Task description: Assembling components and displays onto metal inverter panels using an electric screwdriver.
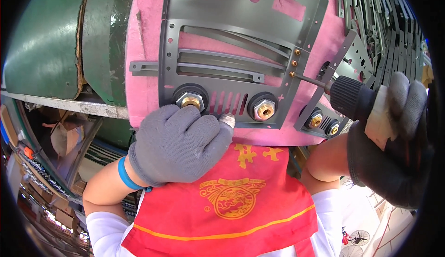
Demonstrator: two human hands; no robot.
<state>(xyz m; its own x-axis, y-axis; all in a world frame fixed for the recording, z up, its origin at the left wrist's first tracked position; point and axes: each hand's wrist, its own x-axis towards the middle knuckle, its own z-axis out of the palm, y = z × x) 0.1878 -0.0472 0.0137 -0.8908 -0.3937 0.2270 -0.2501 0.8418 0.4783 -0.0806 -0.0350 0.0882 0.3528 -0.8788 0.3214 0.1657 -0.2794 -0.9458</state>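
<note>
A grey sheet-metal panel with round holes and slots lies in front of me. My left hand, in a grey glove, is closed on the panel's near edge. Its fingers curl between the left brass fitting and the right brass fitting. Gloved too, my right hand wraps around a dark power screwdriver held nearly level. The driver's bit meets a small brass screw in the panel's right flange, below two similar screws. A slotted metal strip crosses the panel's opening.
Pink sheeting lies under the panel. To the right sits another grey panel with brass fittings, beside a pile of long metal strips. Green surfaces and a metal ledge are at left. A red apron hangs below.
</note>
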